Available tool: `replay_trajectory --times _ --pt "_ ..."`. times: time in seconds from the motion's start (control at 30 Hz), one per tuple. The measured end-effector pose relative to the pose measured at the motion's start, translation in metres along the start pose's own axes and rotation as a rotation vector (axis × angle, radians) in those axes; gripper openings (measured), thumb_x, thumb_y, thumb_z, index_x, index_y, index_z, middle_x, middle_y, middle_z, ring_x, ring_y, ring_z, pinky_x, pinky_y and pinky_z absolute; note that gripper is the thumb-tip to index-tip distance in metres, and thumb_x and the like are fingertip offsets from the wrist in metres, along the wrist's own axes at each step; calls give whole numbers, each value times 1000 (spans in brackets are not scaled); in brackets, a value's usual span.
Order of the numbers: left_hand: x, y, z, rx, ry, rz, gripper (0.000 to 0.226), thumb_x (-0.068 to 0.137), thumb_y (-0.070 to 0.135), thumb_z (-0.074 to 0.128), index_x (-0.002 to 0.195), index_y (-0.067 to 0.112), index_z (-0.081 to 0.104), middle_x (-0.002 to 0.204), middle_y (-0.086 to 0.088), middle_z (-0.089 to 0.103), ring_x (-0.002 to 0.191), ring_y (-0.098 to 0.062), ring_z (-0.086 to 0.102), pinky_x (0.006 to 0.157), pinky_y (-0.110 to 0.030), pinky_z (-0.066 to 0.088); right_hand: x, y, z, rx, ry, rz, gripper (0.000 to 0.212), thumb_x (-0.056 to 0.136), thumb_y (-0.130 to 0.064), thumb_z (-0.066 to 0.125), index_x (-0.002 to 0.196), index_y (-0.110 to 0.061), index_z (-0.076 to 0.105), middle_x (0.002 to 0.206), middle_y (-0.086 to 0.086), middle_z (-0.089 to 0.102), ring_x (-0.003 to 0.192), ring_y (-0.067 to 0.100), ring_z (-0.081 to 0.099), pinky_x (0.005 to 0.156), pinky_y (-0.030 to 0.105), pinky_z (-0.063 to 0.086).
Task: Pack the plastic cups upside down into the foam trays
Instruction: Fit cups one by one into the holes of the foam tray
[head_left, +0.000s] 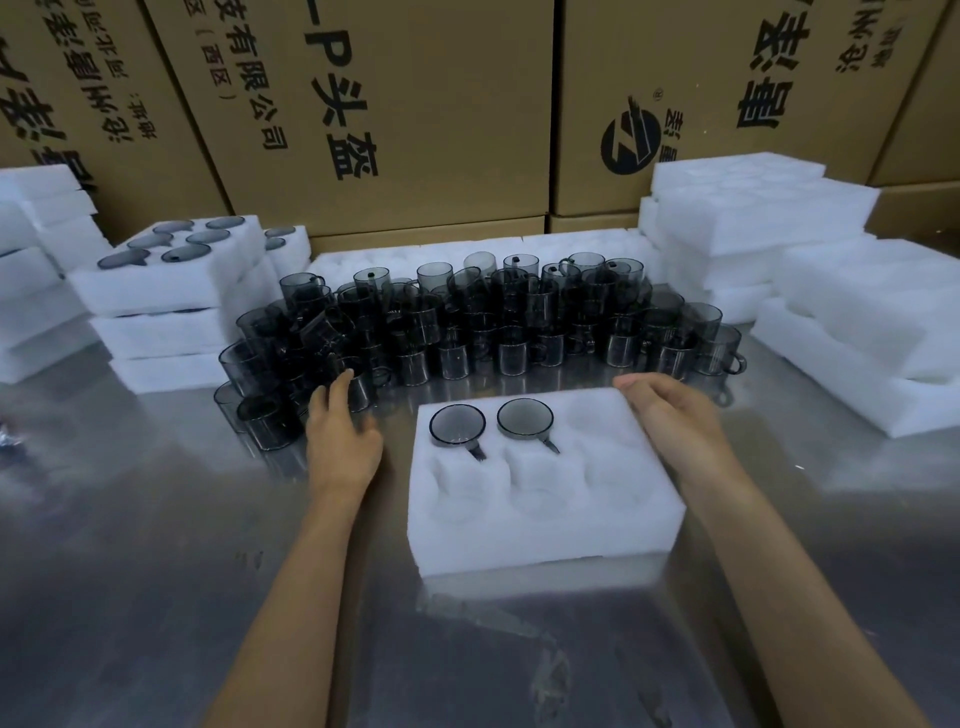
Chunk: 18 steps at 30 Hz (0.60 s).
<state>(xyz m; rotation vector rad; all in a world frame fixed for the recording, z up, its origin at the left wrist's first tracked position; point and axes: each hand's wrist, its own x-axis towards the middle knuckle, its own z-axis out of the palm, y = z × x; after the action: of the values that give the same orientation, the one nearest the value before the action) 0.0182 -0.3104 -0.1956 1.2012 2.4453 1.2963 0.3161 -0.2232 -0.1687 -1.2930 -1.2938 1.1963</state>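
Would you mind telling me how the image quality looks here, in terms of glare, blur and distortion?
Head view: soft glare on the steel table mirrors the foam tray; the left hand is slightly motion-blurred, the right hand sharper; wide-angle distortion tilts the cardboard boxes; white foam stacks lose detail.

Both hands (345, 436) (675, 415) outstretched, fingers relaxed

Behind the pile of cups (467, 322), a low foam tray (571, 249) is mostly hidden; the left hand (343, 441) is motion-blurred.
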Motion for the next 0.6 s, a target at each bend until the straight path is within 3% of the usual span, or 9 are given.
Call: replay_trajectory --times 0.07,0.13,0.27,0.37,0.5,0.53,0.6 --pt "-1 -1 0 -32 52 18 41 92 6 59 131 14 50 140 -11 45 119 -32 50 95 -40 42 -1 -1 1 -4 0 -12 20 94 -20 60 84 -29 75 94 -6 74 96 18 66 98 43 51" --pt "-3 -1 -1 -59 88 11 27 91 14 66 113 13 50 123 -10 53 100 -28 53 83 -37 42 -3 -2 1 -9 -10 -24 20 95 -20 60 85 -28 75 96 -5 73 99 20 66 99 43 51" --pt "-8 4 -5 -120 129 47 26 86 22 76 98 17 53 98 -7 62 91 -30 60 80 -46 51 -5 -5 1 -31 -16 -40 19 96 -22 59 87 -29 74 98 -6 73 104 21 66 98 41 52" --pt "-15 18 -11 -235 196 123 39 83 21 79 105 29 49 105 5 61 96 -21 60 87 -44 53 -6 -7 1 -109 22 -170 14 96 -18 60 94 -27 72 102 -1 72 102 21 65 89 34 52" --pt "-33 49 -18 -378 221 250 68 82 25 81 133 47 41 122 38 50 114 7 56 97 -16 45 -17 -19 7 -283 103 -481 19 93 -14 63 109 -20 70 105 -5 71 107 21 62 98 41 50" --pt "-39 58 -18 -392 206 290 73 82 25 81 137 49 40 124 42 49 116 11 54 97 -11 43 -22 -22 10 -271 81 -539 19 93 -15 64 110 -20 70 104 -7 70 106 20 63 97 40 50" --pt "-51 72 -14 -394 153 363 78 82 23 81 143 49 39 135 37 48 123 8 52 103 -16 43 -34 -27 20 -230 -13 -610 19 93 -16 67 111 -22 71 104 -12 70 101 11 65 94 33 51"
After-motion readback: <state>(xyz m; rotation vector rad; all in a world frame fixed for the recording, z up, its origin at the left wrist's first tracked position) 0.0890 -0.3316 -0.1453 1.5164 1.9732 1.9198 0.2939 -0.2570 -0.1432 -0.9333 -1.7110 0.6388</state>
